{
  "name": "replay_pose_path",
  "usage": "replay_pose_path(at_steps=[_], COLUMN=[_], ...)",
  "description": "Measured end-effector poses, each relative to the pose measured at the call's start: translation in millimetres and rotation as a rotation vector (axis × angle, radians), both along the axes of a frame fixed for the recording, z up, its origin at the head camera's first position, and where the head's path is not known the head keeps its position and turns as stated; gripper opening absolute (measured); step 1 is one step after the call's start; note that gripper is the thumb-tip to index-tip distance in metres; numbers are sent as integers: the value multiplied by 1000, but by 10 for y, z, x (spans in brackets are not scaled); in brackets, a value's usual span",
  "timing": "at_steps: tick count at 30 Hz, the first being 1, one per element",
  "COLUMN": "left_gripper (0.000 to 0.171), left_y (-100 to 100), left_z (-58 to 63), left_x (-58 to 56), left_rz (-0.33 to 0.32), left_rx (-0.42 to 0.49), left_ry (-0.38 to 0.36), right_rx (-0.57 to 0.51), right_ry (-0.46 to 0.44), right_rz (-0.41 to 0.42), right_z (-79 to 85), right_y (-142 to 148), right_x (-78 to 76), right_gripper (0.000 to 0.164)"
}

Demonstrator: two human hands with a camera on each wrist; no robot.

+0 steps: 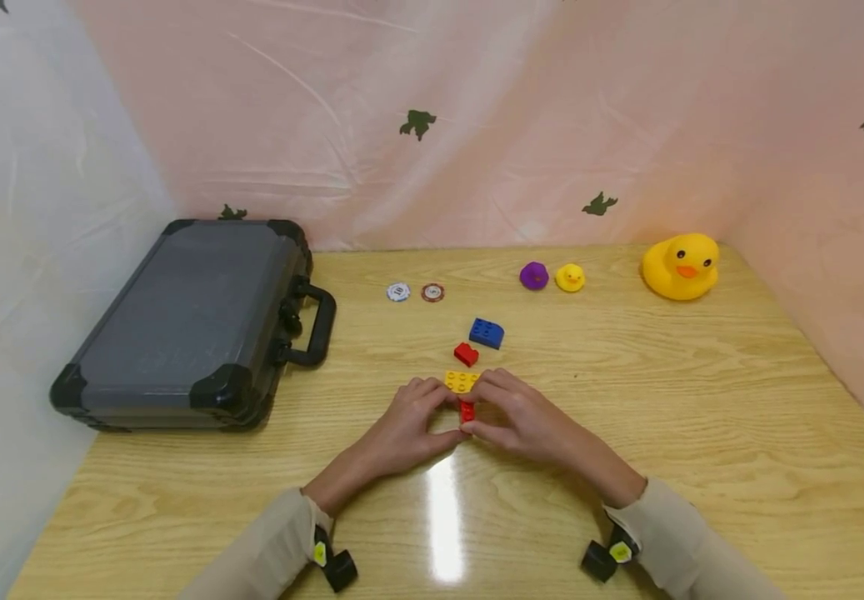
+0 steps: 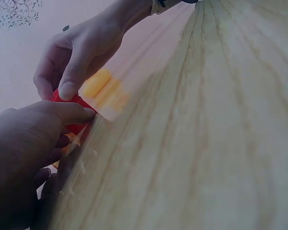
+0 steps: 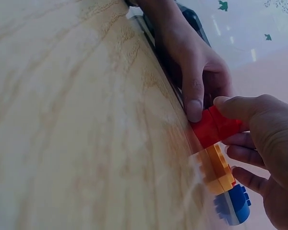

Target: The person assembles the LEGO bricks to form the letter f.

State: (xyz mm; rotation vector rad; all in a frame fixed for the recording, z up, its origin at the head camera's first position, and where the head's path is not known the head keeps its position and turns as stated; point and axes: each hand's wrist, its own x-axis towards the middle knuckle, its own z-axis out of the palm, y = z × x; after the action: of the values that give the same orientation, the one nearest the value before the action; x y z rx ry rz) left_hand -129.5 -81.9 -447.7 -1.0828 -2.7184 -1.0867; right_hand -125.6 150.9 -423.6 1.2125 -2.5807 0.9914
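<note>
Between my two hands a red toy building brick [image 1: 467, 412] stands low over the wooden table, its studs facing up in the head view. My left hand [image 1: 420, 421] grips its left side with the thumb in front, and my right hand [image 1: 516, 414] pinches it from the right. In the right wrist view a seam runs across the red brick [image 3: 216, 127], under both thumbs. Just beyond the fingers lies a yellow brick [image 1: 461, 381]. Behind that are a small red brick [image 1: 466, 354] and a blue brick [image 1: 486, 332] with one rounded end.
A grey hard case [image 1: 184, 317] with a black handle lies at the left. Toward the back are a white poker chip [image 1: 397, 292], a brown one [image 1: 433, 292], a purple duck [image 1: 533, 276], a small yellow duck [image 1: 570, 277] and a large yellow duck [image 1: 681, 267]. Pink cloth hangs behind.
</note>
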Motion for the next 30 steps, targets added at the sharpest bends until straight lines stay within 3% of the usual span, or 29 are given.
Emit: replay_pose_path(at_steps=[16,25,30], left_gripper=[40,38,36], left_y=[14,13,9], left_z=[27,15,22], left_x=[22,17,15], left_rz=[31,2,2], left_rx=[-16,-5,5], left_ry=[-12,27,20], right_rx=[28,32,56], right_ry=[-21,23,-4], right_rz=[-27,-36,-29], right_z=[16,-10,5], right_y=[3,10,46], right_x=[28,58,68], right_gripper=[30,36,41])
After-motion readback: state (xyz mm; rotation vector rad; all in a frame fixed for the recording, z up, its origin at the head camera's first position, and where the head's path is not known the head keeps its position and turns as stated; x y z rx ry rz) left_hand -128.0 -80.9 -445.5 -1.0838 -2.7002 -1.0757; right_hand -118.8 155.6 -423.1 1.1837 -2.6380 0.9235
